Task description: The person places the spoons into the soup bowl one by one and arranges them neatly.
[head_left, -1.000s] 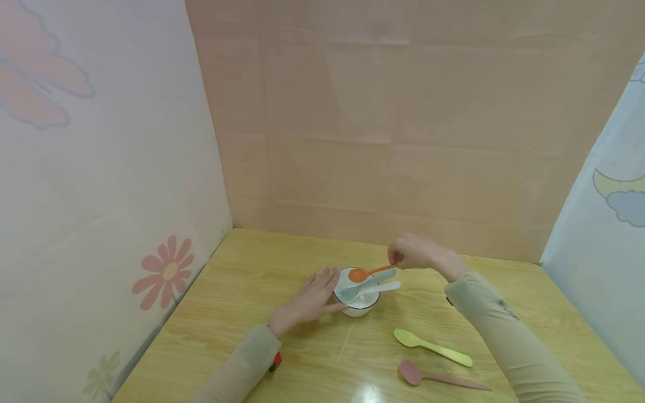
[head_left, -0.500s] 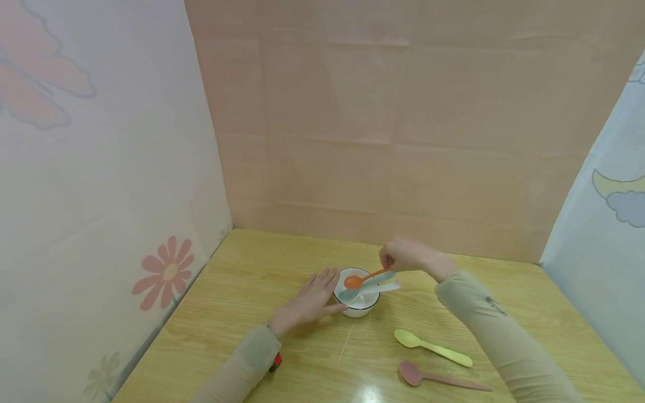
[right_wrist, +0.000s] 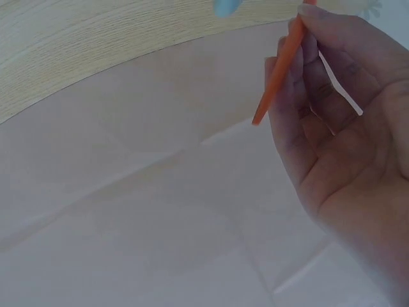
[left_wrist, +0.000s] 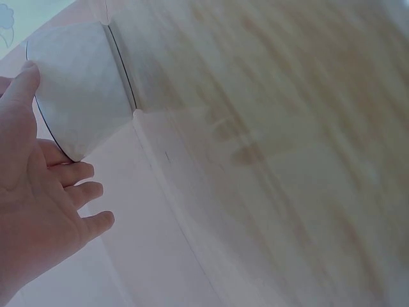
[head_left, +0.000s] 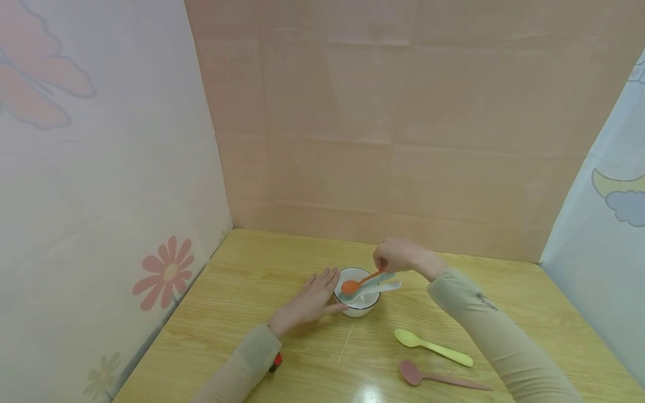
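A white bowl (head_left: pixel 355 312) with a dark rim stands on the table. My left hand (head_left: pixel 311 299) rests against its left side, fingers extended and thumb at the near rim; the left wrist view shows thumb and fingertips touching the bowl (left_wrist: pixel 80 83). My right hand (head_left: pixel 402 256) pinches the handle of an orange spoon (head_left: pixel 350 287) between thumb and fingers, the handle end (right_wrist: pixel 275 80) sticking out past them. The orange spoon's head is over the bowl, overlapping a light blue spoon (head_left: pixel 386 276). Beside that, a white spoon (head_left: pixel 389 286) also leans in the bowl, handle to the right.
A yellow-green spoon (head_left: pixel 434 348) and a dusty pink spoon (head_left: pixel 448 380) lie on the wooden table (head_left: pixel 302 369) at the near right. Behind the table rises a tan paper-like backdrop (head_left: pixel 378 140). A flower-patterned panel (head_left: pixel 126 184) borders the left side.
My right hand has moved left and slightly down, bringing the orange spoon's head lower and further left over the bowl, across the light blue spoon. The left hand stays on the bowl.
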The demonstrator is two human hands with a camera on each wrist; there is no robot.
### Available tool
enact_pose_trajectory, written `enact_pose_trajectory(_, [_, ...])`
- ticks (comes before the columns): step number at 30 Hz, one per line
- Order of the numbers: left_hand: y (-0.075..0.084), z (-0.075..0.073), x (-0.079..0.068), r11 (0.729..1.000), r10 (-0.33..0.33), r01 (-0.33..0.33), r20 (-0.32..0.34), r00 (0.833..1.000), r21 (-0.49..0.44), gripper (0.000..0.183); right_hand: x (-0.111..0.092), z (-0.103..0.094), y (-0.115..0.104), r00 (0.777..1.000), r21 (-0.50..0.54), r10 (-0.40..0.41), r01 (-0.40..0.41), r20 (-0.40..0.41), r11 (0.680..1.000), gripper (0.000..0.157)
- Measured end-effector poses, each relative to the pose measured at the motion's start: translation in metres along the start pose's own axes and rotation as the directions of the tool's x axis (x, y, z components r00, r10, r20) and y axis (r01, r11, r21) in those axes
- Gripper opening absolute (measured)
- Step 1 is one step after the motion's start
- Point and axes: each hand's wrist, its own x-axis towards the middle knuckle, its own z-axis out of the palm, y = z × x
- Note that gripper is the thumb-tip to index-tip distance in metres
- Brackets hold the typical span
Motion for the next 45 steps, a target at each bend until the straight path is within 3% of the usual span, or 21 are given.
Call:
enact_pose_trajectory(30, [0.001,0.002,0.002,0.999,0.011,-0.011,-0.007,1.0,0.041,0.088,0.014,0.018,-0.005,0.999,0.01,0.034,-0.034,-0.005,0.999,0.018])
enact_pose_trajectory(45, [0.002,0.003,0.002,1.0,0.006,-0.006,-0.011,1.0,0.003,0.089,0.001,0.01,0.006,0.996,0.031,0.014,-0.011,-0.089,0.999,0.022])
